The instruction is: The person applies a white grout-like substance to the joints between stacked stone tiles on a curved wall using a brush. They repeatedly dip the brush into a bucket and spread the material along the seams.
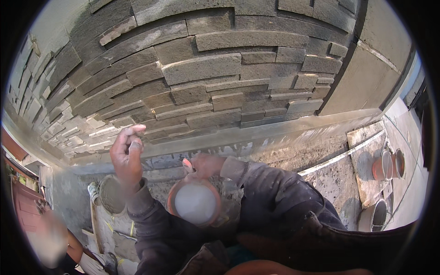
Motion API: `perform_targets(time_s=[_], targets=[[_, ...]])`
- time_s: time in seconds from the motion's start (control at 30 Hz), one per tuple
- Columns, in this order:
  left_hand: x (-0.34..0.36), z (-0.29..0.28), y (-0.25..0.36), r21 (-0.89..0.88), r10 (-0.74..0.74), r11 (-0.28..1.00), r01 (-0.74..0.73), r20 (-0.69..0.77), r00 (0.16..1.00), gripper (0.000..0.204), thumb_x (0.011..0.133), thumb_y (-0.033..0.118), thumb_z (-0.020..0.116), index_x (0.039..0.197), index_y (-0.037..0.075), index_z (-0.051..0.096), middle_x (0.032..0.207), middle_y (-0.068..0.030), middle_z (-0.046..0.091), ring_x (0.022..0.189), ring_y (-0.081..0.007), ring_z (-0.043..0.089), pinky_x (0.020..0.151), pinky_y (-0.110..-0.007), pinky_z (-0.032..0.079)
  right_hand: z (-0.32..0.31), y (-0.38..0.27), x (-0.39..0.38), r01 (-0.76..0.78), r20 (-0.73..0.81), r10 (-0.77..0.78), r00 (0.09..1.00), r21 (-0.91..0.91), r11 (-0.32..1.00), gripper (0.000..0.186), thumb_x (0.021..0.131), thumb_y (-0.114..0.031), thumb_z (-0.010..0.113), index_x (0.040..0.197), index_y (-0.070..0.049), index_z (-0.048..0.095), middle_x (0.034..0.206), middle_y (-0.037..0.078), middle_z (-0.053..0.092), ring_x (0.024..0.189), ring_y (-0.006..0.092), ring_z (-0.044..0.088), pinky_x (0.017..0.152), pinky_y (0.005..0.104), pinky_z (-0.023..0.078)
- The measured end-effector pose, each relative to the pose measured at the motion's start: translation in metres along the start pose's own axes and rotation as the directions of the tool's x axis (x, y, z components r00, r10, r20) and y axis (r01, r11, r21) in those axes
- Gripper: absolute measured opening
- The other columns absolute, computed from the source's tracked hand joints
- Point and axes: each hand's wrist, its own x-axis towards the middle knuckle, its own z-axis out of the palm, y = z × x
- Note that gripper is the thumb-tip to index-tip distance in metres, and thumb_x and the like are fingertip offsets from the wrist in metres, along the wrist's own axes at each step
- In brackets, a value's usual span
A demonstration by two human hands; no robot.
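Observation:
In front of a wall clad with rough grey stone strips (201, 71), my left hand (128, 158) is raised near the wall's lower courses. Its index finger bends toward the stones, apart from the thumb, and nothing shows between them. My right hand (206, 166) is at the far rim of an orange bucket (218, 198) and is blurred by motion. One pale fingertip sticks out to its left; whether it grips anything is hidden. Whitish, cloudy liquid (195, 204) fills much of the bucket.
A bucket of grey mortar (113, 195) stands left of my left forearm. Another person's hand (43, 206) shows at the far left. Orange buckets (382, 167) and a grey bucket (373, 215) are at the right, near a board (366, 160). A concrete ledge (275, 133) runs under the stones.

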Motion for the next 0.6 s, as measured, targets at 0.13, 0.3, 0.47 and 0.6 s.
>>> perform_targets(time_s=[0.13,0.3,0.47,0.6], targets=[[-0.001,-0.001,-0.001,-0.004,-0.014,1.0,0.014,0.005,1.0,0.03,0.093,-0.001,0.053,0.117,0.0,0.071,0.071,0.0068,0.049,0.065,-0.0025,0.04,0.06,-0.022,0.03,-0.001,0.011,0.003,0.028,-0.037,-0.024,0.999,0.114,0.993,0.039,0.088,-0.044,0.077,0.099,-0.007,0.075,0.092,0.018,0.075,0.093,0.0374,0.072,0.083,0.0474,0.054],[0.006,-0.01,0.003,-0.003,-0.006,1.0,0.005,-0.089,0.996,0.029,0.095,0.003,0.053,0.117,0.0,0.071,0.072,0.0062,0.049,0.066,-0.0035,0.042,0.062,-0.022,0.034,0.004,0.012,0.007,0.186,-0.072,-0.176,0.982,0.174,0.967,0.033,0.089,-0.038,0.073,0.105,-0.01,0.075,0.096,0.016,0.076,0.092,0.0336,0.073,0.083,0.0439,0.056],[0.01,-0.037,-0.001,-0.132,-0.034,0.991,0.001,-0.256,0.966,0.03,0.098,0.009,0.051,0.12,-0.005,0.066,0.075,0.004,0.046,0.069,-0.0076,0.043,0.069,-0.026,0.039,0.023,0.001,0.005,0.044,-0.015,-0.042,0.999,0.192,0.98,0.03,0.079,-0.027,0.078,0.103,-0.009,0.075,0.093,0.015,0.076,0.09,0.0328,0.074,0.083,0.0433,0.057],[0.017,-0.079,-0.016,-0.286,-0.045,0.957,-0.049,-0.315,0.948,0.034,0.101,0.013,0.05,0.125,-0.007,0.063,0.076,0.0051,0.042,0.07,-0.0057,0.039,0.069,-0.027,0.038,0.014,-0.017,0.018,-0.181,-0.082,0.183,0.98,0.026,0.983,0.03,0.082,-0.03,0.076,0.103,-0.008,0.073,0.092,0.017,0.075,0.089,0.0355,0.074,0.082,0.0457,0.057]])
